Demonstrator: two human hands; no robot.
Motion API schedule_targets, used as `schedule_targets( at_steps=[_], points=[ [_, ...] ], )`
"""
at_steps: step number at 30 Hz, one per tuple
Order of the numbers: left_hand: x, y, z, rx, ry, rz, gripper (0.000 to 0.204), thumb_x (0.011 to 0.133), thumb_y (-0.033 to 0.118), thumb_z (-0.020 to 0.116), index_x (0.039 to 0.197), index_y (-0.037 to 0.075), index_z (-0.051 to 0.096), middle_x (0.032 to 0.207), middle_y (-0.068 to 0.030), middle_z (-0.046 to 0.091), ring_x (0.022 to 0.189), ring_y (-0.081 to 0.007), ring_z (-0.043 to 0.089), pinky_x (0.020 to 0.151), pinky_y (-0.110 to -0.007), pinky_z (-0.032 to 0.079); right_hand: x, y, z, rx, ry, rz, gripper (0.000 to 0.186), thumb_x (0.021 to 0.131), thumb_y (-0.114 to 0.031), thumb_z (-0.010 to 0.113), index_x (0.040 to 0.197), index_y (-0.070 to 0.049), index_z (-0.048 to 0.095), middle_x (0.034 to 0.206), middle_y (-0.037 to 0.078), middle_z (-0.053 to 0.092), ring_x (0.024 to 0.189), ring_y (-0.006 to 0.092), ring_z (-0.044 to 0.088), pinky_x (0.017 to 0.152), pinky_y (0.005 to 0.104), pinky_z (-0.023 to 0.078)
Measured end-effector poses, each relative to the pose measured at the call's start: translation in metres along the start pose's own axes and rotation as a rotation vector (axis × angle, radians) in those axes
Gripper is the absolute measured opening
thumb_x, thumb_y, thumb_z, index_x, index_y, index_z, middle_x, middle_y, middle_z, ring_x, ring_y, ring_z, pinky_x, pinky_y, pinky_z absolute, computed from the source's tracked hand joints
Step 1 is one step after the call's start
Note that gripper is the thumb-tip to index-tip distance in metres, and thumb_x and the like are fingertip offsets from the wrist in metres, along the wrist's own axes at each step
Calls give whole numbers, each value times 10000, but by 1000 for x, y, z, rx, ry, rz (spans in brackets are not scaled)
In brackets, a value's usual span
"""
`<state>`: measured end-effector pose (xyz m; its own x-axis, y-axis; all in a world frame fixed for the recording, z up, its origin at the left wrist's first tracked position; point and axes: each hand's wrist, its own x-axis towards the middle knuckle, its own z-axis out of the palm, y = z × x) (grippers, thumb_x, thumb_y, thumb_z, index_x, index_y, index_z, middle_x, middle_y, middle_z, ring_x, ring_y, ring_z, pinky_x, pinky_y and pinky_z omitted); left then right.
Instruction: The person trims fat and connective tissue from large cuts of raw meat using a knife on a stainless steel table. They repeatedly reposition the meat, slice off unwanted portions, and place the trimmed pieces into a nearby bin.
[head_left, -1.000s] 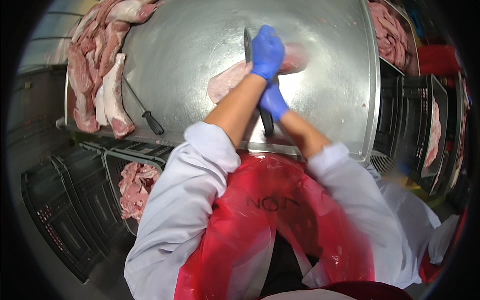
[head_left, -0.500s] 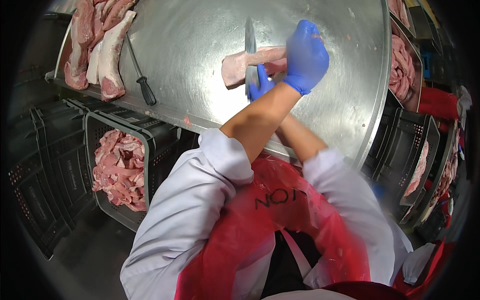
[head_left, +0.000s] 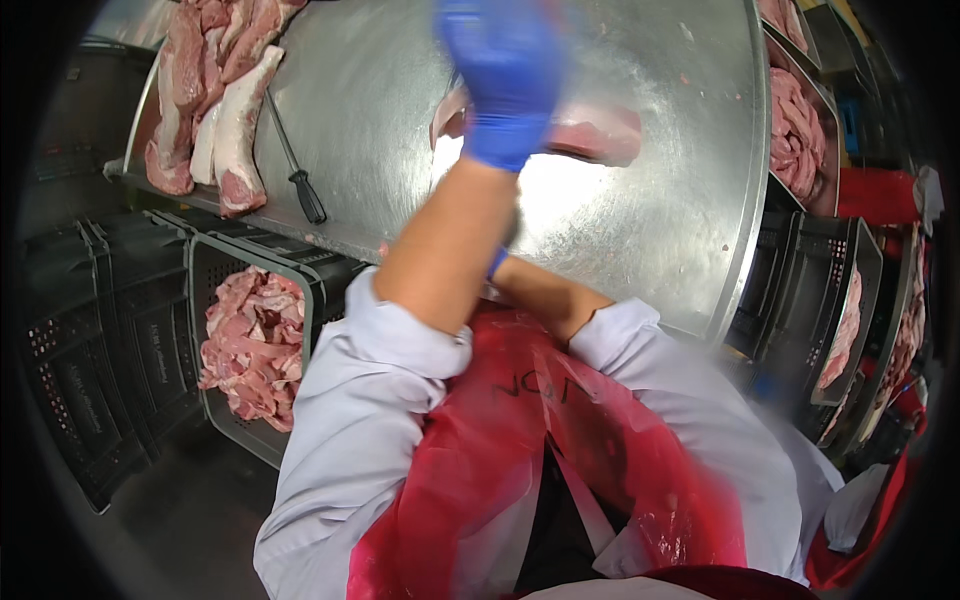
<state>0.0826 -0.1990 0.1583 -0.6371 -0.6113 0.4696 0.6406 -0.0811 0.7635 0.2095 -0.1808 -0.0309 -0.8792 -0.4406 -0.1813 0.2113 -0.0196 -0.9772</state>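
My left hand [head_left: 503, 75], in a blue glove, is smeared by motion over the steel table [head_left: 680, 215]; its fingers cannot be made out. Under and beside it lies pale pink meat: a piece [head_left: 600, 135] shows on its right, and another bit of meat [head_left: 449, 115] shows on its left. My right hand [head_left: 497, 262] is almost wholly hidden behind my left forearm, with only a sliver of blue glove in sight. No knife can be made out clearly now.
Long strips of meat [head_left: 240, 130] lie at the table's left end beside a sharpening steel [head_left: 295, 165] with a black handle. A dark crate [head_left: 225, 425] below holds meat trimmings [head_left: 255, 345]. At the right stand a tray of meat [head_left: 797, 135] and more crates [head_left: 800, 290].
My left hand has swung left across the meat. My right hand, earlier on a knife at the meat, has drawn back toward me behind my left forearm.
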Motion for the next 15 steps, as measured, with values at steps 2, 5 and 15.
schedule_targets(
  at_steps=[2, 5, 15],
  points=[
    [41, 32, -64, -131, 63, -75, 129, 941, 103, 470, 936, 35, 579, 854, -89, 608, 770, -211, 593, 709, -335, 483, -25, -10, -6, -51, -45, -23, 817, 952, -111, 536, 1624, -181, 76, 825, 133, 695, 648, 228, 676, 599, 363, 560],
    [70, 81, -151, -228, 95, -131, 171, 913, 135, 486, 941, 43, 627, 983, -120, 657, 886, -240, 635, 801, -361, 523, 17, -28, -36, -56, -252, 128, 871, 924, -87, 529, 1620, -223, 23, 740, 146, 652, 574, 207, 642, 572, 345, 564],
    [64, 178, -302, -136, 183, -250, 199, 985, 164, 470, 1009, 49, 630, 1035, -115, 665, 943, -247, 653, 825, -355, 538, 11, -90, -27, -483, -724, 91, 757, 912, -103, 477, 1609, -212, 202, 851, 184, 681, 559, 234, 642, 583, 371, 551]
  ],
)
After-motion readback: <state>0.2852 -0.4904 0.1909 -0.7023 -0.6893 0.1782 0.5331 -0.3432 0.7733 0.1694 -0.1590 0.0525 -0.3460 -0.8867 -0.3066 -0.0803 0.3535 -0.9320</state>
